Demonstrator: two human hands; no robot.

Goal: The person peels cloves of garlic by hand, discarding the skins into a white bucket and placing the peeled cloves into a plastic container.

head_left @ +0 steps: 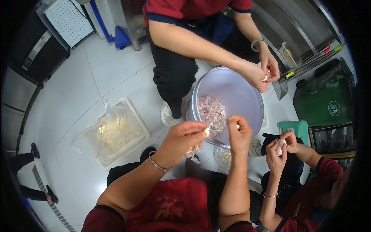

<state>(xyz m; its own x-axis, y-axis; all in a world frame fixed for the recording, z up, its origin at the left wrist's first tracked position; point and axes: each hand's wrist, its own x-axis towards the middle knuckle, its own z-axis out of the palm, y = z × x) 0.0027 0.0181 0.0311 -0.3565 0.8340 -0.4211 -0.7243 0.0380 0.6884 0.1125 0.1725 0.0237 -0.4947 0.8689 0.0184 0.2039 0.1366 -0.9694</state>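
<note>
My left hand (176, 142) pinches a pale garlic clove (207, 132) between thumb and fingertips. Under its curled fingers, part of more garlic (189, 152) shows against the palm. Just to the right, my right hand (240, 137) is closed, with a small white piece (237, 127) at its fingers; whether that is a clove or skin I cannot tell. Both hands are at the near rim of a large pale lavender bucket (245, 92). Pinkish garlic skins (211, 112) are heaped inside it, on the left.
Across the bucket a person's hands (266, 73) hold garlic; at right another person's hands (282, 147) hold a garlic bulb. A white basket (139, 129) with a plastic bag (114, 129) sits on the tiles at left. A bag of cloves (224, 156) lies below the bucket. A green bin (320, 96) stands right.
</note>
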